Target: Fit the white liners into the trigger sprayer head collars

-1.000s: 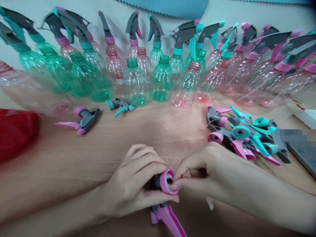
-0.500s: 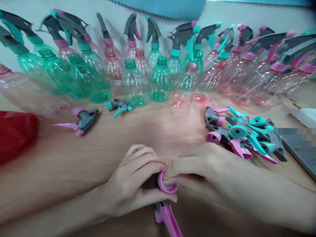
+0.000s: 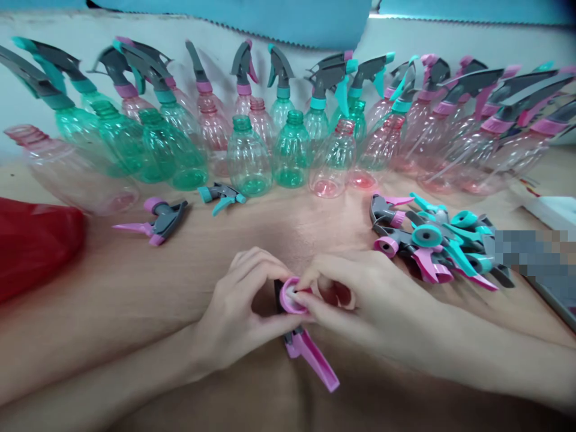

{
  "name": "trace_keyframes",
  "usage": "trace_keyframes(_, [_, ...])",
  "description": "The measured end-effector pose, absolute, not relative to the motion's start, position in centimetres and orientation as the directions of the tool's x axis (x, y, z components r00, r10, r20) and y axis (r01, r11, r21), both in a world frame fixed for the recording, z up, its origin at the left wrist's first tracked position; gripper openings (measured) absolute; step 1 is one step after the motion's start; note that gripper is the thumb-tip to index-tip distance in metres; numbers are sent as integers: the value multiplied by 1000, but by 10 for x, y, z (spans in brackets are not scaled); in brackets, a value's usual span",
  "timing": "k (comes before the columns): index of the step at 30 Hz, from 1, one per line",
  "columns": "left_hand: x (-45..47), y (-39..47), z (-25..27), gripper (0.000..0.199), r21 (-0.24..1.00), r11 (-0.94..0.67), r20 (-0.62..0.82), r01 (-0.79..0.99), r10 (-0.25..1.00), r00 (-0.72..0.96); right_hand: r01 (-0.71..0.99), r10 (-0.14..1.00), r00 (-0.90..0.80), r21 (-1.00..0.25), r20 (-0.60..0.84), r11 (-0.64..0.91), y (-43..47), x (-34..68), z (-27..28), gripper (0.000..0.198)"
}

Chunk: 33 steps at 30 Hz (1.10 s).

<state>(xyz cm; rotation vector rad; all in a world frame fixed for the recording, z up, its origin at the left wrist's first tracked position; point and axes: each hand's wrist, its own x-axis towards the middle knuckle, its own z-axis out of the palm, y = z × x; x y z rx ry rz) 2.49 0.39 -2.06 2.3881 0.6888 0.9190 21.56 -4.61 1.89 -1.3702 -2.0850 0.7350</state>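
My left hand (image 3: 236, 312) grips a pink and grey trigger spray head (image 3: 312, 357), thumb and fingers around its pink collar. The collar's opening faces up towards me, and the pink trigger points down to the right. My right hand (image 3: 364, 294) is closed in a pinch, with thumb and forefinger tips inside the collar. Something small and whitish shows at those fingertips; whether it is a separate piece or part of the collar's inside, I cannot tell. Both hands are just above the wooden table (image 3: 216, 384).
Green bottles (image 3: 249, 159) and pink bottles (image 3: 330, 162), several topped with spray heads, line the back. A pile of loose spray heads (image 3: 427, 237) lies right. Two more, one pink-grey (image 3: 164, 222) and one teal-grey (image 3: 221, 197), lie left, near a red bag (image 3: 38, 246).
Both hands and the spray head have moved slightly up and left in view. My right thumb and forefinger now show pinched in the collar. The camera view has shifted a little.
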Motion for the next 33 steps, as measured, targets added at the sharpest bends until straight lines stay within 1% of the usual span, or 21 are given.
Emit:
trace_keyframes(2, [25, 4, -21, 24, 605, -740, 459, 295, 627, 630, 595, 924, -370, -740, 95, 314, -43, 219, 23, 11])
trace_keyframes(5, [25, 4, -22, 30, 593, -728, 435, 344, 649, 624, 594, 911, -405, -733, 84, 332, -41, 221, 24, 38])
trace_keyframes(6, [24, 4, -23, 31, 583, -728, 431, 359, 653, 624, 611, 910, -403, -711, 101, 349, -41, 220, 23, 42])
trace_keyframes(7, [24, 4, -23, 31, 570, -732, 432, 374, 654, 622, 624, 909, -397, -689, 126, 368, -41, 218, 21, 40])
trace_keyframes(8, [24, 3, -24, 31, 553, -738, 436, 388, 652, 620, 633, 909, -388, -674, 150, 381, -42, 215, 19, 34])
trace_keyframes(10, [24, 3, -25, 30, 515, -752, 447, 412, 646, 619, 629, 910, -370, -671, 187, 394, -43, 211, 15, 18])
trace_keyframes(11, [24, 2, -24, 29, 499, -755, 449, 425, 645, 619, 622, 912, -360, -677, 197, 393, -43, 210, 13, 14])
trace_keyframes(12, [24, 2, -24, 27, 489, -753, 445, 439, 649, 617, 616, 915, -349, -687, 201, 385, -43, 208, 12, 13])
trace_keyframes(14, [25, 2, -24, 25, 488, -744, 431, 456, 660, 615, 598, 925, -327, -716, 191, 359, -41, 207, 11, 19])
trace_keyframes(18, [24, 2, -23, 25, 519, -743, 424, 422, 652, 628, 559, 948, -301, -786, 105, 264, -38, 212, 18, 29])
trace_keyframes(20, [23, 2, -22, 27, 533, -751, 441, 389, 639, 630, 567, 949, -305, -786, 76, 245, -38, 219, 25, 28])
trace_keyframes(22, [22, 1, -22, 24, 546, -748, 446, 377, 641, 624, 602, 956, -281, -759, 89, 248, -40, 231, 34, 21])
trace_keyframes(23, [21, 1, -22, 21, 551, -743, 443, 380, 646, 621, 633, 962, -252, -733, 110, 249, -41, 240, 38, 16])
trace_keyframes(24, [21, 2, -21, 17, 553, -738, 437, 387, 652, 620, 663, 962, -221, -698, 163, 271, -42, 249, 42, 11])
trace_keyframes(25, [20, 2, -21, 14, 553, -733, 430, 397, 659, 617, 705, 958, -181, -650, 222, 284, -43, 260, 46, 14])
trace_keyframes(27, [20, 3, -22, 12, 544, -727, 419, 419, 668, 615, 851, 921, -126, -438, 368, 291, -45, 282, 52, 26])
trace_keyframes(29, [19, 6, -23, 11, 527, -718, 400, 455, 681, 613, 958, 856, -61, -209, 513, 194, -47, 303, 53, 31])
trace_keyframes(30, [19, 8, -23, 11, 506, -714, 391, 483, 689, 610, 980, 837, -66, -123, 543, 157, -47, 312, 52, 28])
trace_keyframes(31, [18, 11, -24, 11, 477, -710, 382, 518, 698, 606, 989, 842, -87, -57, 532, 139, -48, 320, 49, 26])
trace_keyframes(33, [15, 19, -24, 12, 403, -698, 374, 592, 716, 589, 986, 859, -149, 9, 489, 166, -48, 330, 41, 24])
